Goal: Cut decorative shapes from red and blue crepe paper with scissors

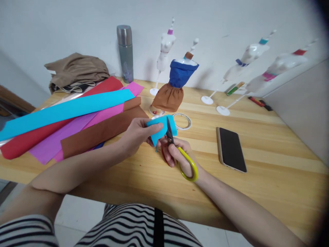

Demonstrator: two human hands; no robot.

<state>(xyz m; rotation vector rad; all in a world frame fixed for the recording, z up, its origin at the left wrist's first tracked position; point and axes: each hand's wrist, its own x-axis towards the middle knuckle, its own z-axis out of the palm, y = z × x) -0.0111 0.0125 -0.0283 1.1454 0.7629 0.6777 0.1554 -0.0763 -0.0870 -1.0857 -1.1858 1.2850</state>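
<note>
Tabletop (205, 140) of pale wood lies beneath scissors (170, 139), against white wall (221, 17).

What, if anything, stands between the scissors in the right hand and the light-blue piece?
Nothing visible: the scissors in the right hand have a blade across the light-blue piece, which the left hand grips. The left thumb lies beside the blade, not between them.

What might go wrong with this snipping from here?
The scissors in the right hand are close to the left hand, so a slip might nick it. The light-blue sheet is only hand-held, so a cut may wander. The blue-and-brown miniature dress form stands just beyond, so a careless push could topple it.
</note>
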